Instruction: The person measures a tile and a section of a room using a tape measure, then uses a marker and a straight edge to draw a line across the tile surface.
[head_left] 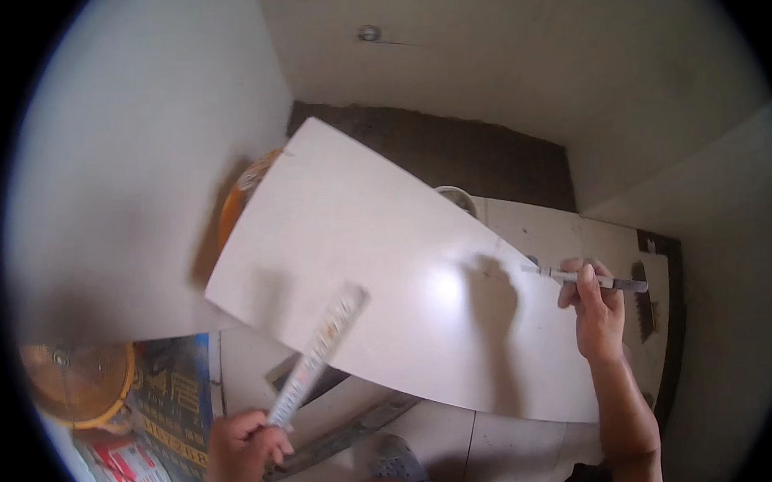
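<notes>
A large glossy white tile (pixel 387 275) lies raised and slanted across the middle. My left hand (pixel 243 450), low on the left, is closed around one end of a pale ruler-like strip (pixel 316 356) with markings, slightly blurred by motion. Its far end reaches over the tile's near edge. At the tile's right edge, my right hand (pixel 599 314) grips a slim pen (pixel 611 281) between thumb and fingers. The pen's light tip points left over the tile, and its dark end sticks out to the right. The hand's shadow falls on the tile.
Under the tile's far left corner shows an orange bucket (pixel 229 214); a pale bucket (pixel 458 198) stands behind. A brush (pixel 644 300) lies at right. An orange round fan-like thing (pixel 76 379) and a printed sack (pixel 170 401) stand lower left. Walls close in around.
</notes>
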Available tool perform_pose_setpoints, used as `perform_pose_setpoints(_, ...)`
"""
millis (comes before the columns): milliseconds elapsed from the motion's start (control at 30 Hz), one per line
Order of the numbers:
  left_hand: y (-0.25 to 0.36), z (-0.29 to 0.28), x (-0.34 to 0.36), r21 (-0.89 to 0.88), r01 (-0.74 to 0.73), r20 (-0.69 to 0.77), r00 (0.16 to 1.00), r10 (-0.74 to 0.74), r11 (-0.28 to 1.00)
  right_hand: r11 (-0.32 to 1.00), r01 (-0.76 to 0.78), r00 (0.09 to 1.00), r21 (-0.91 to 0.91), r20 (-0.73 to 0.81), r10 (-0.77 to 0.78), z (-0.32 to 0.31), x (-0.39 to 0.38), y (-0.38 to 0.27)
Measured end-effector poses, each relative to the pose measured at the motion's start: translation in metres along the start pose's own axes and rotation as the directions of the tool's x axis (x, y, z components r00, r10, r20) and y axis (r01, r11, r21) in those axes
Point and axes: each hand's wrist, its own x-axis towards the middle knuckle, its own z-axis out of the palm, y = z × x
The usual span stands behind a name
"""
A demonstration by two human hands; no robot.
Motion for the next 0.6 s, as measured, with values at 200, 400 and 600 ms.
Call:
perform_pose_setpoints(200, 0.01, 0.015, 0.007, 0.025, 0.098, 0.337, 0.936, -0.101, 0.995, 0.994, 0.09, 0.995, 0.061, -0.054, -0.087, -0.06, -0.039, 0.009)
perform_pose_setpoints(400, 0.071, 0.062, 0.025, -0.018, -0.045, 0.469, 0.882, 0.048, 0.999, 0.404, 0.817, 0.576, -0.412, 0.628, -0.523, 0.01, -0.064, -0.08)
perform_pose_setpoints(600, 0.091, 0.113, 0.031, 0.021, -0.122, 0.706, 0.705, 0.071, 0.992, 0.08, 0.874, 0.485, -0.48, 0.85, -0.206, 0.011, -0.065, -0.086)
